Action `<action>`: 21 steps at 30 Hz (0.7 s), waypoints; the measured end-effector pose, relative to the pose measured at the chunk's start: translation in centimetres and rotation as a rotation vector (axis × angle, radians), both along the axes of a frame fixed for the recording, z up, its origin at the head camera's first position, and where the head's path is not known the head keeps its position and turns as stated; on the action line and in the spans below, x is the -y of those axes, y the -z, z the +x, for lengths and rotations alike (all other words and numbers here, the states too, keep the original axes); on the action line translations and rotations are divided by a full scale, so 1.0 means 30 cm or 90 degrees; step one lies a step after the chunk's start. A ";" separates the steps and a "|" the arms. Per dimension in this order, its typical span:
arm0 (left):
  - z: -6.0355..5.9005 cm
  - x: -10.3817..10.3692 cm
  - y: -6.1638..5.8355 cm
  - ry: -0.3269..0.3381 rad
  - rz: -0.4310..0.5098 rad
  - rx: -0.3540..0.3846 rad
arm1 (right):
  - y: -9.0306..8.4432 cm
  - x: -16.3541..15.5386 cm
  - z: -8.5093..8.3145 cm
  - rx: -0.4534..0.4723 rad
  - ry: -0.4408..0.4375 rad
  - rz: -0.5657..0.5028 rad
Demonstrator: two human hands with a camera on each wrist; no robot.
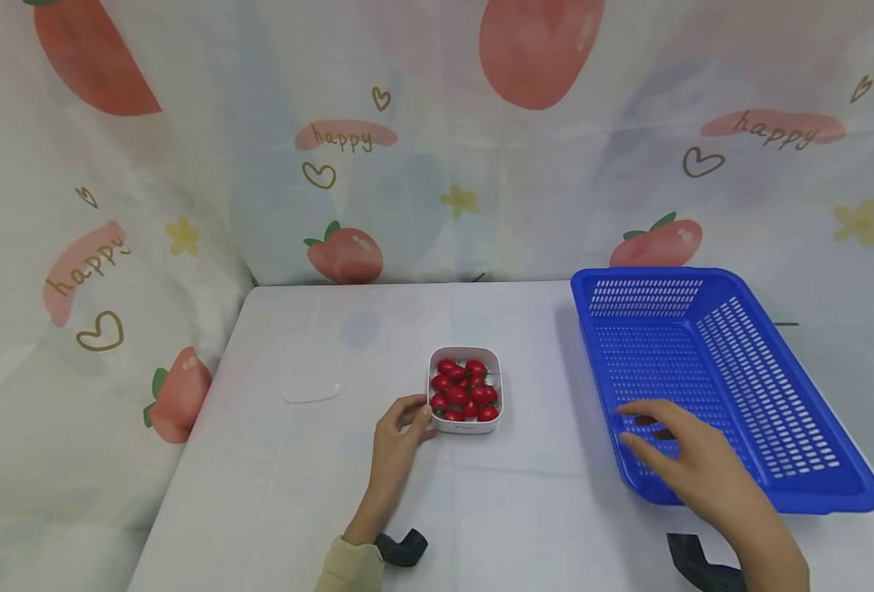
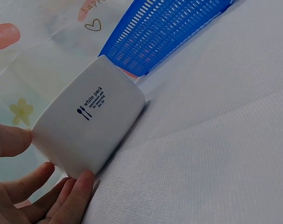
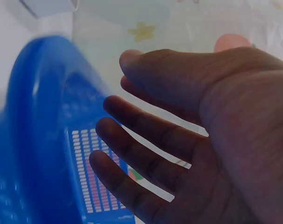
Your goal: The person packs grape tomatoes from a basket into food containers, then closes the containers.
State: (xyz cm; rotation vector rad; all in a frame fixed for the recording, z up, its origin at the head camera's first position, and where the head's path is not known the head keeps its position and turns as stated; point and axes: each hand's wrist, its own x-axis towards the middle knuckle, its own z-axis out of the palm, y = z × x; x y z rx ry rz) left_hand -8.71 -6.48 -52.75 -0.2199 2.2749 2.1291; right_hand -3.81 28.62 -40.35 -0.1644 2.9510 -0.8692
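Note:
A small white container (image 1: 466, 427) filled with red cherry tomatoes (image 1: 457, 395) stands on the table's middle. My left hand (image 1: 400, 444) grips its left side, thumb at the rim and fingertips low on the wall. In the left wrist view the container's printed side (image 2: 92, 109) faces the camera; the tomatoes are hidden there. My right hand (image 1: 691, 460) hovers over the near left part of a blue perforated basket (image 1: 784, 362), fingers spread and loosely bent around nothing. The right wrist view shows the hand's fingers apart beside the basket's rim (image 3: 24, 116).
A transparent lid-like piece (image 1: 314, 400) lies on the white-covered table (image 1: 274, 477), left of the container. The basket takes up the table's right side. A printed curtain (image 1: 422, 164) hangs behind and along the left.

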 end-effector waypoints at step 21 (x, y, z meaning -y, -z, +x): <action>-0.003 0.008 0.007 0.000 0.005 -0.005 | 0.105 -0.263 -0.066 0.099 -0.007 0.140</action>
